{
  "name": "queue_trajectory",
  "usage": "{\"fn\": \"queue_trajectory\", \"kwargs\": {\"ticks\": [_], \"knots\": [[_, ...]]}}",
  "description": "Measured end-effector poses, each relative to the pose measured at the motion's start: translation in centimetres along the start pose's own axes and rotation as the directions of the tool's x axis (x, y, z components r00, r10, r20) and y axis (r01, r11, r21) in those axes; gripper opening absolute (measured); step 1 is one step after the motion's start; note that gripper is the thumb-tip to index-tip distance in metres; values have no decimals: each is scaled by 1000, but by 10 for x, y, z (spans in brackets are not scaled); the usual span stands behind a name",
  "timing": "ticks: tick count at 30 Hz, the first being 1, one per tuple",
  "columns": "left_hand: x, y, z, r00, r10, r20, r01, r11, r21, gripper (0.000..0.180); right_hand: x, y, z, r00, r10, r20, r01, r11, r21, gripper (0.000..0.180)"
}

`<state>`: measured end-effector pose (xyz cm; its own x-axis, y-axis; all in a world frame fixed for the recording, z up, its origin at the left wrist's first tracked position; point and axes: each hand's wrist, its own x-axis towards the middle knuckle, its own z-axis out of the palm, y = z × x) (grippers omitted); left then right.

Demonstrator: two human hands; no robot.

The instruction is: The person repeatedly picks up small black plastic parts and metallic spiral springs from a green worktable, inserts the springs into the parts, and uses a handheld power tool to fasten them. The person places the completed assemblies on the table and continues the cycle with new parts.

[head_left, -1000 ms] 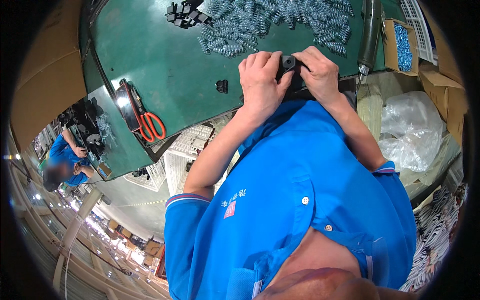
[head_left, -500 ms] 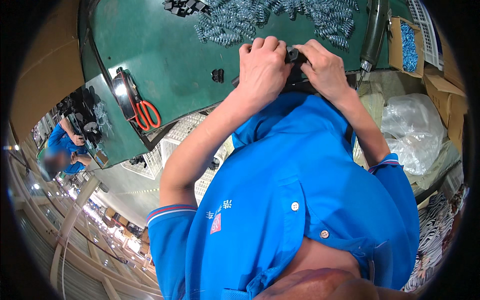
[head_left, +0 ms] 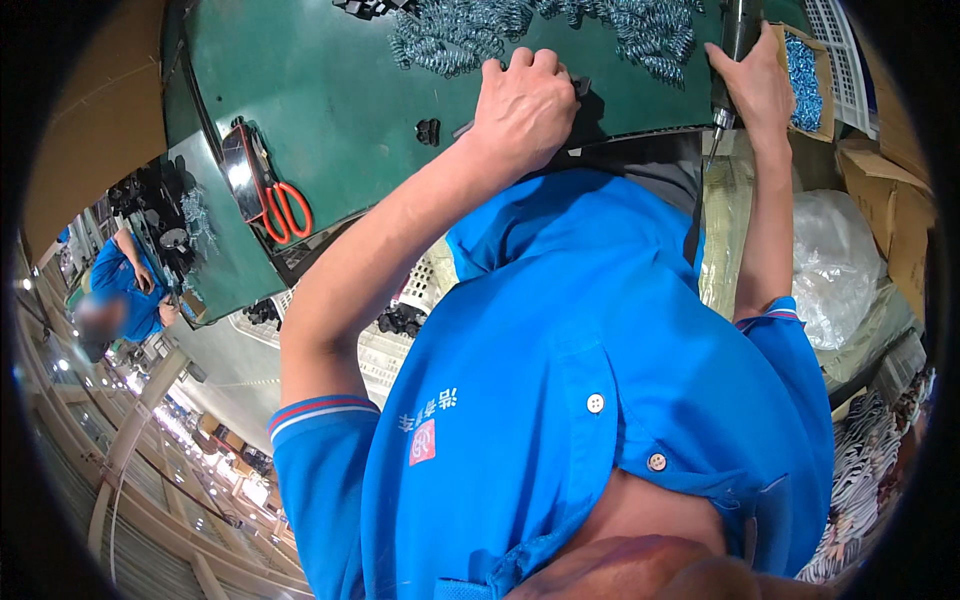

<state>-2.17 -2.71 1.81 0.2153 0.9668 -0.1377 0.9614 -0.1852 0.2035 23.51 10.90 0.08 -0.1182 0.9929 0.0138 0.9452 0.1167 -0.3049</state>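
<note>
My left hand (head_left: 527,108) is closed over a black plastic part (head_left: 581,87) at the table's near edge. Only a dark end of that part shows past the fingers; the rest is hidden under the palm. To the right, my right hand (head_left: 758,92) grips a dark power screwdriver (head_left: 741,32), thumb on one side and fingers on the other. Its metal tip (head_left: 714,150) points down toward me. A small black clip-like piece (head_left: 428,131) lies left of my left hand. Beyond both hands spreads a heap of bluish metal springs (head_left: 450,38).
Orange-handled scissors (head_left: 288,212) lie beside a dark, shiny phone-like object (head_left: 241,172) on the green table (head_left: 330,110). A cardboard box of blue screws (head_left: 803,85) stands at right, near clear plastic bags (head_left: 835,265). A co-worker (head_left: 125,285) sits far left.
My right hand has left the black part and moved right onto the power screwdriver. My left hand stays on the part, a little farther from me.
</note>
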Motion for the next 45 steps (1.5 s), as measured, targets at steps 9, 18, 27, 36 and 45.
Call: {"fn": "queue_trajectory", "kwargs": {"ticks": [9, 18, 27, 36, 45], "knots": [[0, 10, 1, 999, -38, -10, 38, 998, 40, 28, -12, -53, -43, 980, -123, -157, 151, -60, 987, 33], [8, 18, 5, 996, -84, 25, 82, 995, 64, 27, -28, -149, -70, 926, -112, -360, 362, 1, 932, 18], [-3, 12, 21, 975, -112, -193, 110, 994, -23, 30, -36, -146, -48, 924, -187, -333, 348, 51, 936, 11], [-4, 12, 25, 972, -112, -207, 106, 994, -41, 31, -38, -150, -39, 945, -158, -286, 296, 41, 954, 10], [-4, 10, 24, 973, -110, -204, 106, 994, -31, 28, -39, -160, -36, 935, -129, -331, 327, -54, 943, 14]]}}
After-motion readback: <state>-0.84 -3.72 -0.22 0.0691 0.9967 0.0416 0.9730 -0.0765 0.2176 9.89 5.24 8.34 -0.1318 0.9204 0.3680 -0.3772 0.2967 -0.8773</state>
